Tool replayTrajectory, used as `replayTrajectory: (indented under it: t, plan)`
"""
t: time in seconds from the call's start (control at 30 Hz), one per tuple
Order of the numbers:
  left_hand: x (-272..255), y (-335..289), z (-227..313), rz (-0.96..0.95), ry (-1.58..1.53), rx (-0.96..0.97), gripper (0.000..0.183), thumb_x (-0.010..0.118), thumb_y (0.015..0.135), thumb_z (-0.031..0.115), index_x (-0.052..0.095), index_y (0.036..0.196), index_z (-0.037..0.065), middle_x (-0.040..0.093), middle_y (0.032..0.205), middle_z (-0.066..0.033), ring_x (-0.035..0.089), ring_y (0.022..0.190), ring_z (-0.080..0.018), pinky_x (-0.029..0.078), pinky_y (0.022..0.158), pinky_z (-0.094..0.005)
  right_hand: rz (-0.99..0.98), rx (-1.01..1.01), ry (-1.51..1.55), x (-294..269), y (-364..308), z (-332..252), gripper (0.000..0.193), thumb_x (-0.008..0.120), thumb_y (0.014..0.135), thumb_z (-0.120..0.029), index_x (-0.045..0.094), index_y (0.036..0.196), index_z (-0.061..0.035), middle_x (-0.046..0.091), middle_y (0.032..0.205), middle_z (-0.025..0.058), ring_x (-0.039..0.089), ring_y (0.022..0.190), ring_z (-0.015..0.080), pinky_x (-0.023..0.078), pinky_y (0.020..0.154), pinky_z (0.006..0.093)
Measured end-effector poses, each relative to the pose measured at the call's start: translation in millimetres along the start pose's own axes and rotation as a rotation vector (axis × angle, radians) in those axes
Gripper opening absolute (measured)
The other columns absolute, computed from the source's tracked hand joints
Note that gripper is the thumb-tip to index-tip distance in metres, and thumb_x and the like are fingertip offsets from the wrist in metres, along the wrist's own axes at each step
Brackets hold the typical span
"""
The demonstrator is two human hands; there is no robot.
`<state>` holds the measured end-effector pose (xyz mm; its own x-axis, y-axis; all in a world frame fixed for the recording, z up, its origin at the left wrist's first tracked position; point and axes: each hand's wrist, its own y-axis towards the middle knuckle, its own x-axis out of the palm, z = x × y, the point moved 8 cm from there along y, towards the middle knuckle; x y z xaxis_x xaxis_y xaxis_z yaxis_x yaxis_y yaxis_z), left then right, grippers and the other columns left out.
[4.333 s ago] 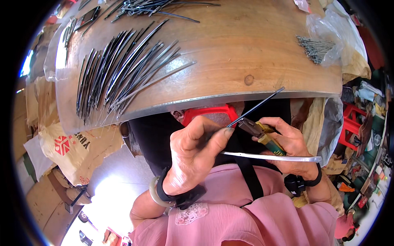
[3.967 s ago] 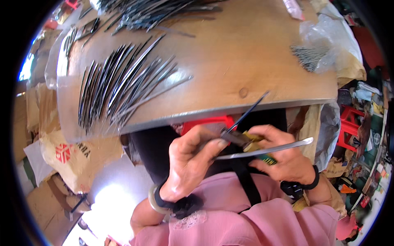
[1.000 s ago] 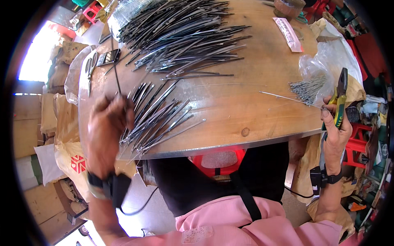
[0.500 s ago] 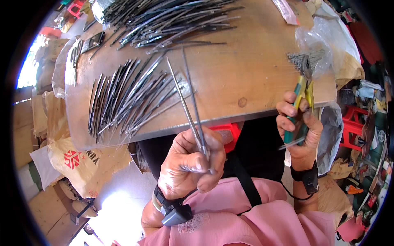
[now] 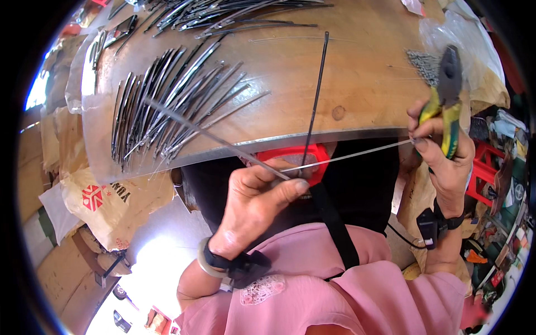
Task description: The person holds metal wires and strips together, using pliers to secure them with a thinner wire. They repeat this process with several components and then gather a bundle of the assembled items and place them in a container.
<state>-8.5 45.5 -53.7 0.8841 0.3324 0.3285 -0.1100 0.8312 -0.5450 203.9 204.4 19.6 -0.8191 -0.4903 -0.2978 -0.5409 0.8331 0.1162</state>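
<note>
My left hand (image 5: 259,192) pinches several thin rods in front of the table's near edge. A dark rod (image 5: 317,92) stands up out of the pinch, and a blurred grey rod (image 5: 206,133) slants up to the left. From the same fingers a thin pale strip (image 5: 357,154) stretches right to my right hand (image 5: 446,148), whose thumb and finger pinch its end. That hand also holds pliers (image 5: 450,75) with yellow-and-green handles, jaws pointing away from me. Left of centre on the table lies a fanned bunch of dark rods (image 5: 162,106).
A larger heap of dark rods (image 5: 234,12) covers the far part of the wooden table (image 5: 368,89). Small grey metal pieces (image 5: 423,64) lie at right beside clear plastic (image 5: 444,33). Scissors (image 5: 97,47) are at far left. A red stool (image 5: 484,167) stands right; a brown paper bag (image 5: 111,209), left.
My right hand with the pliers has moved right and now pinches a strip's end. The rods in my left hand have spread apart, and the pale strip spans both hands.
</note>
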Motion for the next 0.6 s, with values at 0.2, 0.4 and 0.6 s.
replayTrajectory:
  t: [0.2,0.4,0.6]
  plan:
    - [-22.4,0.0,-2.3,0.014,0.064,-0.124,0.009,0.071,0.087,0.002,0.070,0.094,-0.004,0.060,0.070,-0.0005,0.044,0.053,-0.0046,0.032,0.046,-0.0201,-0.063,-0.160,-0.168,12.2,16.1,-12.0,0.025,0.074,0.085,-0.013,0.064,0.101,0.0038,0.066,0.100,0.0145,0.064,0.089,0.0207,0.051,0.078,0.0322]
    - [-8.7,-7.7,-8.3,-0.081,0.092,-0.196,0.010,0.073,0.086,0.004,0.071,0.092,-0.003,0.060,0.069,0.0003,0.045,0.054,-0.0043,0.032,0.047,-0.0198,-0.207,-0.127,-0.220,28.5,9.8,-11.7,0.045,0.074,0.080,-0.003,0.056,0.121,0.0023,0.068,0.091,0.0088,0.067,0.080,0.0162,0.053,0.077,0.0310]
    - [-0.9,-4.2,-10.2,-0.202,0.310,-0.233,0.011,0.072,0.085,0.003,0.070,0.090,-0.006,0.057,0.064,0.0009,0.048,0.056,-0.0041,0.036,0.048,-0.0211,-0.363,-0.440,-0.546,78.1,21.3,-38.3,0.028,0.073,0.063,-0.002,0.059,0.087,0.0007,0.062,0.112,0.0152,0.061,0.100,0.0332,0.045,0.087,0.0458]
